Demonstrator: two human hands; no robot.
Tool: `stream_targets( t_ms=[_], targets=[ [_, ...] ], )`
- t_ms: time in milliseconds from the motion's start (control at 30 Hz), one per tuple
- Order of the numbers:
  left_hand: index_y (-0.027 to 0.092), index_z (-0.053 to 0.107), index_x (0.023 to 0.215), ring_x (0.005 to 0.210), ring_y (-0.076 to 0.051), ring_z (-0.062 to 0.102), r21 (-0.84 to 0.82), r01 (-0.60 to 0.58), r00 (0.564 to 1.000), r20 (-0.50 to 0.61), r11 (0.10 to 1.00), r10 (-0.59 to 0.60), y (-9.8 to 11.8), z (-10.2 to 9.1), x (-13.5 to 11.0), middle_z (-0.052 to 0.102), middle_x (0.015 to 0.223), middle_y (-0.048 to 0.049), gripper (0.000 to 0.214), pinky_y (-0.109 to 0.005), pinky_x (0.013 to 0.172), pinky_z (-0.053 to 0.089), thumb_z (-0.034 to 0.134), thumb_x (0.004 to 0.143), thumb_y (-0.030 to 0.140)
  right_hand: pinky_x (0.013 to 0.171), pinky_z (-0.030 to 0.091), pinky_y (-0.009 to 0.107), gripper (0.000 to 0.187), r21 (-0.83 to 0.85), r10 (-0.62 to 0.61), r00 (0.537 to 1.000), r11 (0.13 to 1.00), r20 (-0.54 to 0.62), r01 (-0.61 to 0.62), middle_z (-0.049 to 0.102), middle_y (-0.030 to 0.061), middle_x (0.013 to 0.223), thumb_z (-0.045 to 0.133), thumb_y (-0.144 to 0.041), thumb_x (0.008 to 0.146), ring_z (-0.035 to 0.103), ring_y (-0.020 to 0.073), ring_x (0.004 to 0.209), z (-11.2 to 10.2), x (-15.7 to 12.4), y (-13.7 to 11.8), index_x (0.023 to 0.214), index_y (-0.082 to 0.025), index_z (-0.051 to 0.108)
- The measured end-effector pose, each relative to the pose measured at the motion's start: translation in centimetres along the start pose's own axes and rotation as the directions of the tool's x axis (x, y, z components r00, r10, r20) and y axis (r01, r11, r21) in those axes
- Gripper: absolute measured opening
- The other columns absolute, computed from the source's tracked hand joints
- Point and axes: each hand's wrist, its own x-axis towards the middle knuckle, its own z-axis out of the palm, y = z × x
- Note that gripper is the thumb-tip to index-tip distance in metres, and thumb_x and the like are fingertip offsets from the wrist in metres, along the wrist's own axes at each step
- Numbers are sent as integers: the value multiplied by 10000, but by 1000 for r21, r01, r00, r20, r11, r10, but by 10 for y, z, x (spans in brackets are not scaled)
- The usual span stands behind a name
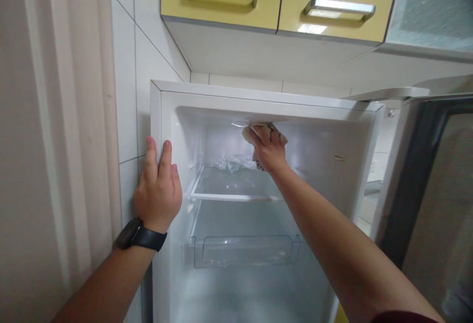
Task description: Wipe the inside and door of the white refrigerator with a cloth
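Observation:
Inside the upper part of an open white fridge (pixel 266 97), my right hand (pixel 272 154) grips a pale cloth (pixel 250 135) with dark markings. The cloth is up by the fridge ceiling, close to a small light-coloured fitting. My left hand (pixel 158 190), a black watch on its wrist, rests with fingers stretched against the left front edge of the fridge. Below the cloth, a crumpled clear plastic bag (pixel 233 163) lies at the back of a glass shelf (pixel 229 183). Beneath that shelf is a clear drawer (pixel 247 251).
Yellow cupboards (pixel 221 5) with metal handles hang above the fridge. The fridge door (pixel 417 180) stands swung out on the right. White wall tiles (pixel 125 77) and a beige door frame (pixel 79 141) are close on the left.

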Motion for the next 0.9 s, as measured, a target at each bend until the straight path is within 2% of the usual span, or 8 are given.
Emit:
stream_targets(
  t_ms=[200,367,467,567,700,767,800,900],
  targets=[
    [279,266,1617,1467,-403,418,-38,-13,1000,-10,999,13,-2,0,-1,176,1716,-105,654,-585,1024,580,466,996,244,1003,403,523,555,81,-200,980,977,10,199,414,95,1609,368,-161,996,472,321,1136,-3,33,-38,1546,-203,427],
    [268,270,1616,1487,-391,391,-48,-26,1000,-9,999,26,-3,0,0,179,1715,-113,663,-566,1061,560,480,988,233,965,420,534,521,43,-147,988,989,51,144,443,92,1589,369,-154,999,474,346,1162,-4,27,-22,1503,-221,485],
    [266,272,1615,1469,-392,421,-31,-28,1000,-15,999,28,-3,0,0,192,1712,-118,660,-561,1041,574,479,989,234,926,438,504,543,22,-48,997,999,68,47,469,89,1568,437,-132,966,472,360,1178,1,8,5,1494,-241,501],
    [276,271,1614,1454,-396,441,-26,-16,1000,-13,1000,16,-2,-1,-1,195,1711,-115,658,-562,1020,586,477,991,233,939,441,482,539,88,137,989,986,51,-141,517,89,1521,499,-136,939,472,357,1185,7,-13,31,1466,-247,538],
    [286,264,1616,1444,-393,456,-8,-10,1000,-10,1000,10,-1,-2,-1,186,1714,-105,652,-555,990,605,466,998,233,1077,394,503,478,291,413,909,877,-50,-383,553,92,1469,511,-157,918,434,333,1299,15,-26,48,1379,-233,610],
    [289,257,1616,1444,-386,459,10,-13,1000,-11,1000,13,0,-2,-1,188,1713,-103,644,-555,975,614,452,1005,235,1132,364,496,436,432,551,829,774,-100,-463,545,125,1456,517,-167,891,443,297,1335,17,-21,45,1306,-198,647],
    [289,252,1617,1449,-381,454,14,-17,1000,-12,1000,17,0,-1,-1,189,1712,-103,643,-554,975,614,448,1007,234,1149,356,477,413,572,655,749,653,-97,-497,544,134,1448,526,-180,875,458,275,1337,17,-15,39,1265,-186,660],
    [289,236,1620,1458,-374,443,21,-29,999,-20,999,29,0,0,-1,192,1711,-106,651,-555,997,603,449,1008,231,1062,455,424,393,917,863,472,25,182,-399,609,141,1327,505,-304,874,574,235,1209,19,11,9,1219,-167,635]
  ],
)
